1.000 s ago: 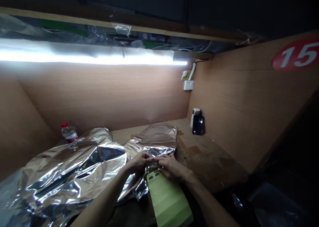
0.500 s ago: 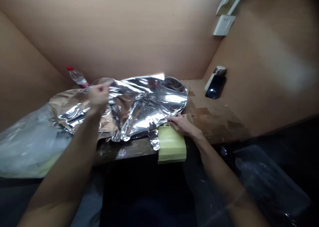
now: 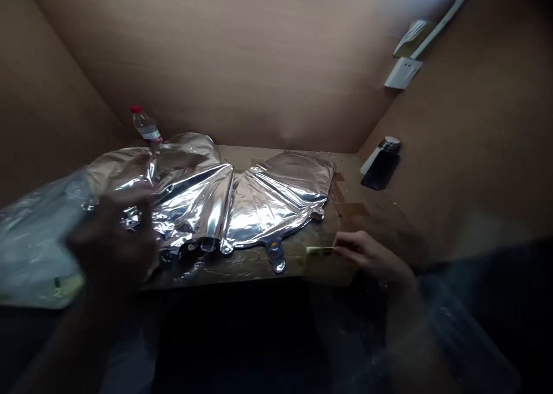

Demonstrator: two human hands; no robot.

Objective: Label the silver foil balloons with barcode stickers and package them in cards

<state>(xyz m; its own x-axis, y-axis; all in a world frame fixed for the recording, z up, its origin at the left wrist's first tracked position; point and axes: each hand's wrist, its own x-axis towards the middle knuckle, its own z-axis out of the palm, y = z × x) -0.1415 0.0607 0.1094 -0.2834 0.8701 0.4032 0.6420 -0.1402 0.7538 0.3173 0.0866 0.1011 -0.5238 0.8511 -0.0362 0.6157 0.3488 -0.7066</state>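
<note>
Pinched in the fingers of my right hand [image 3: 367, 253] is the edge of a thin yellow paper packet [image 3: 328, 267], held low over the table's front edge and now dim. Flat silver foil balloons [image 3: 268, 209] lie crumpled across the table, one with a small tab and an orange spot at its front edge. My left hand [image 3: 116, 238] is raised in front of the foil's left part, dark and smeared by motion, so its fingers and anything in them cannot be made out.
A clear plastic bag [image 3: 38, 238] lies at the left. A red-capped bottle [image 3: 147, 126] stands at the back left. By the right wall is a dark phone-like object [image 3: 380, 169] beside a silver-capped item. A socket [image 3: 403, 73] sits on the wall above the table [image 3: 358, 209].
My right hand has moved right and toward me with the yellow packet, away from the foil. My left hand has come back from the foil, nearer to me. The foil's right part has settled lower.
</note>
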